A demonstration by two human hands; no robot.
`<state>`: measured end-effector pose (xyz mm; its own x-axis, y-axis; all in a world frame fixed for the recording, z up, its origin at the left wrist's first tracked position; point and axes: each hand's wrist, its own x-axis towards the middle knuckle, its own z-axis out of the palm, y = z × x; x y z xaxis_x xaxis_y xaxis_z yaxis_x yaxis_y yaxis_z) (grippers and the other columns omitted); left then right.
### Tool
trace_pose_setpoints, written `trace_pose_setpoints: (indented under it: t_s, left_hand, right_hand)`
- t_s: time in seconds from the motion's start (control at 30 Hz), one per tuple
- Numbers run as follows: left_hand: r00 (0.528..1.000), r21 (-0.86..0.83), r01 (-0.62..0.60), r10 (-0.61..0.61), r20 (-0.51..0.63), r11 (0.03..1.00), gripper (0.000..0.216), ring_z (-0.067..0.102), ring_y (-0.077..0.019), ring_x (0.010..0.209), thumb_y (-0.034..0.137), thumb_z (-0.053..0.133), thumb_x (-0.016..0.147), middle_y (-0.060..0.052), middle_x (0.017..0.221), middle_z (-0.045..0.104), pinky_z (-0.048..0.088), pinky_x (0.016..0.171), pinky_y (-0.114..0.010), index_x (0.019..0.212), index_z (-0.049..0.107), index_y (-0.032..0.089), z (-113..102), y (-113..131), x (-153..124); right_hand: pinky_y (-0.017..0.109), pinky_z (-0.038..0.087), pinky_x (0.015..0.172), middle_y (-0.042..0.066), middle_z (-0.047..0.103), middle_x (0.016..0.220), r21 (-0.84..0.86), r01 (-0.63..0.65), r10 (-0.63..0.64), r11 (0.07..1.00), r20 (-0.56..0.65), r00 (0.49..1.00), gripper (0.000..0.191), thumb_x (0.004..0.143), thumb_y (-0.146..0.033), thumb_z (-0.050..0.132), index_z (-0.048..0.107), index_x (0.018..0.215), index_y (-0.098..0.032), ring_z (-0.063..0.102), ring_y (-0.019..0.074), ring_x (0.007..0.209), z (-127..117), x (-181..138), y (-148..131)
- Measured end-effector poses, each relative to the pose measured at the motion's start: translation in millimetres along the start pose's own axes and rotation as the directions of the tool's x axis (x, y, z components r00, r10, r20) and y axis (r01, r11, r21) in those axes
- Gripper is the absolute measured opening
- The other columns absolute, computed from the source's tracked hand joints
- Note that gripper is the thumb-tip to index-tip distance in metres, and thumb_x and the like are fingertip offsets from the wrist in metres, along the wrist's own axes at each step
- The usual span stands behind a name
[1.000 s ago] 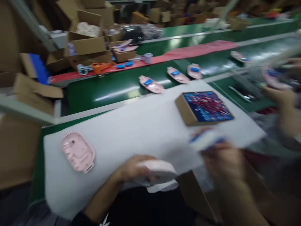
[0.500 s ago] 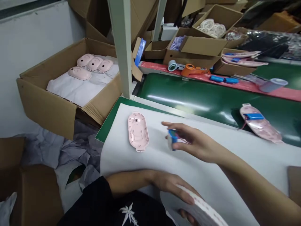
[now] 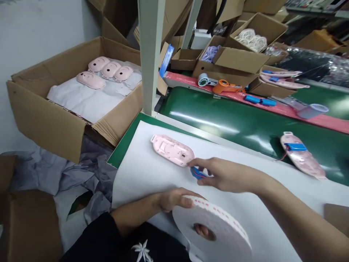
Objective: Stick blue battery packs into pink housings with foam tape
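Observation:
My left hand is wrapped round a large white roll of adhesive pads or labels with red marks along its edge; a fingertip shows through its core hole. In my right hand is a small blue battery pack with red wires, pinched between thumb and fingers. A pink plastic shell half lies open side up on the white sheet, tilted lengthwise toward my right hand. The right fingertips are at its near right end, seemingly touching it.
Left stands a carton with several pink shells. A post rises at the bench corner. Behind runs a green conveyor, with a pink shell holding a blue battery at right. Tape dispensers and a cup line the red strip.
The pink shell half has turned from upright to lying slantwise. My right hand has moved slightly toward it with the battery pack. The roll has risen farther into view.

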<state>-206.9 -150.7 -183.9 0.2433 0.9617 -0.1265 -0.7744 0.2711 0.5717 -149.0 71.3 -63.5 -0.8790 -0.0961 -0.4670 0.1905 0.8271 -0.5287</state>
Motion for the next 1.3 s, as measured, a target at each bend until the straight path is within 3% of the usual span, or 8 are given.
trace_pose_setpoints:
  t_s: [0.13, 0.3, 0.47, 0.63, 0.9, 1.03, 1.17, 1.3]
  left_hand:
    - [0.995, 0.01, 0.053, -0.053, 0.089, 0.999, 0.077, 0.074, -0.039, 0.096, 0.07, 0.086, 0.066, -0.015, 0.087, 0.076, 0.057, 0.088, -0.054, 0.113, 0.074, 0.01, 3, 2, 4]
    - [0.985, 0.009, 0.091, -0.092, 0.147, 0.996, 0.076, 0.075, -0.0374, 0.088, 0.07, 0.087, 0.066, -0.011, 0.08, 0.075, 0.058, 0.086, -0.055, 0.113, 0.074, 0.012, 10, 9, 3]
    - [0.987, 0.024, 0.101, -0.103, 0.127, 0.995, 0.077, 0.076, -0.0369, 0.085, 0.072, 0.085, 0.068, -0.012, 0.084, 0.076, 0.059, 0.082, -0.053, 0.117, 0.077, 0.014, 18, 16, -1]
    - [0.997, 0.128, 0.062, -0.067, 0.037, 0.99, 0.077, 0.075, -0.0353, 0.09, 0.077, 0.084, 0.066, -0.009, 0.089, 0.076, 0.058, 0.089, -0.053, 0.113, 0.08, 0.016, 17, 18, -4]
    - [0.952, 0.0, 0.103, -0.098, 0.291, 0.995, 0.072, 0.076, -0.0313, 0.083, 0.069, 0.083, 0.076, -0.009, 0.085, 0.077, 0.061, 0.078, -0.044, 0.125, 0.075, 0.017, 12, 11, 4]
    - [0.954, 0.02, 0.106, -0.107, 0.281, 0.994, 0.074, 0.076, -0.0309, 0.08, 0.067, 0.082, 0.078, -0.01, 0.084, 0.077, 0.06, 0.078, -0.044, 0.127, 0.072, 0.013, 13, 13, 4]
    - [0.977, 0.048, 0.119, -0.125, 0.173, 0.992, 0.081, 0.072, -0.0271, 0.069, 0.073, 0.083, 0.072, -0.012, 0.08, 0.074, 0.058, 0.07, -0.04, 0.12, 0.073, 0.009, 15, 7, 1]
    - [0.992, 0.103, 0.052, -0.064, 0.113, 0.993, 0.081, 0.067, -0.0215, 0.068, 0.081, 0.077, 0.073, -0.014, 0.081, 0.073, 0.051, 0.064, -0.029, 0.112, 0.075, 0.01, 7, 3, -3]
  right_hand:
    - [0.037, 0.059, 0.087, 0.005, 0.079, 0.116, 0.18, 0.107, -0.064, 0.978, -0.231, 0.971, 0.044, 0.093, -0.051, 0.07, 0.071, 0.132, -0.031, 0.075, 0.0277, 0.097, 4, -30, 8]
    - [0.037, 0.056, 0.09, 0.007, 0.077, 0.124, 0.025, 0.14, -0.108, 0.99, -0.507, 0.855, 0.04, 0.096, -0.041, 0.066, 0.07, 0.133, -0.026, 0.074, 0.028, 0.103, -15, 19, 9]
    - [0.034, 0.046, 0.076, 0.009, 0.078, 0.107, -0.292, 0.162, -0.246, 0.942, -0.276, 0.929, 0.031, 0.096, -0.022, 0.061, 0.072, 0.125, -0.024, 0.07, 0.0243, 0.086, -30, 85, -10]
    - [0.034, 0.039, 0.072, 0.008, 0.076, 0.096, -0.436, 0.171, -0.235, 0.883, -0.097, 0.967, 0.026, 0.097, -0.015, 0.056, 0.076, 0.109, -0.026, 0.067, 0.0232, 0.082, -33, 110, -22]
    - [0.032, 0.035, 0.068, 0.005, 0.076, 0.09, -0.449, 0.153, -0.187, 0.881, -0.033, 0.982, 0.013, 0.097, -0.024, 0.065, 0.076, 0.103, -0.026, 0.067, 0.0229, 0.081, -30, 127, -18]
    - [0.032, 0.038, 0.072, 0.004, 0.077, 0.098, -0.389, 0.141, -0.194, 0.91, -0.102, 0.976, 0.02, 0.094, -0.029, 0.072, 0.076, 0.114, -0.029, 0.069, 0.0243, 0.087, -19, 127, -15]
    - [0.028, 0.041, 0.075, 0.003, 0.078, 0.11, -0.341, 0.07, -0.154, 0.938, -0.224, 0.962, 0.023, 0.099, -0.034, 0.067, 0.074, 0.121, -0.031, 0.07, 0.0222, 0.095, -24, 108, 21]
    - [0.028, 0.045, 0.081, 0.007, 0.079, 0.11, -0.237, -0.302, 0.176, 0.924, -0.438, 0.882, 0.026, 0.098, -0.028, 0.065, 0.075, 0.122, -0.024, 0.071, 0.0232, 0.095, -76, 59, 103]
